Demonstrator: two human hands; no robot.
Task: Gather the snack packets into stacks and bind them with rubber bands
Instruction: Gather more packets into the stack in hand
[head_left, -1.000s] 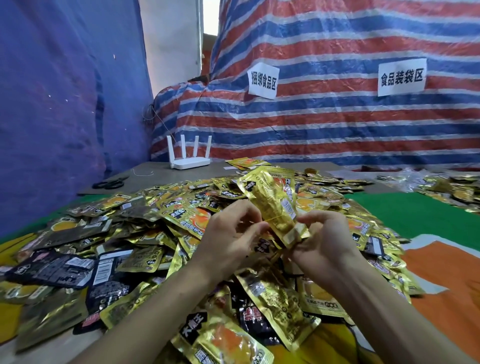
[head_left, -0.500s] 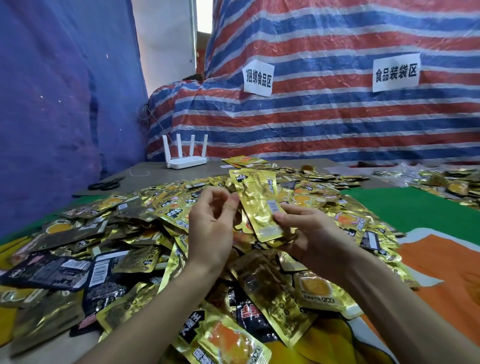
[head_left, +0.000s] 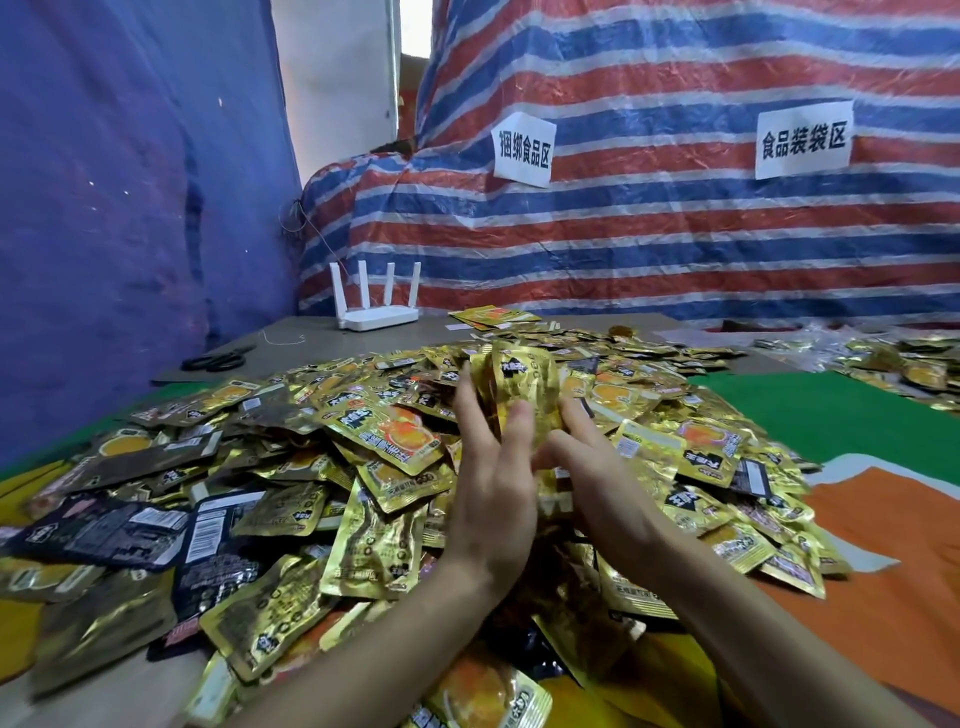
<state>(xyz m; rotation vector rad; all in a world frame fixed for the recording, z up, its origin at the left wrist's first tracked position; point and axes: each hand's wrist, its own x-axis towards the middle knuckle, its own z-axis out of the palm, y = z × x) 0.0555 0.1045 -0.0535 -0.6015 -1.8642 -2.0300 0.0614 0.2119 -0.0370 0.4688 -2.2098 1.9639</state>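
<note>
A small stack of gold snack packets (head_left: 522, 382) stands upright above the middle of a big loose heap of gold and black packets (head_left: 291, 483). My left hand (head_left: 493, 483) presses its straight fingers against the stack's left and near side. My right hand (head_left: 597, 483) holds the stack from the right, thumb and fingers round its lower part. Both hands are motion-blurred. The bottom of the stack is hidden behind my fingers, and I see no rubber band.
A white router (head_left: 376, 312) and black scissors (head_left: 215, 359) lie on the grey tabletop behind the heap. Green (head_left: 810, 410) and orange (head_left: 893, 525) mats lie to the right, with another packet pile (head_left: 893, 358) far right. A striped tarp with paper signs backs the table.
Both hands moved forward and up with the stack. The left hand, apart from it before, now presses flat on it. The stack turned from tilted to upright.
</note>
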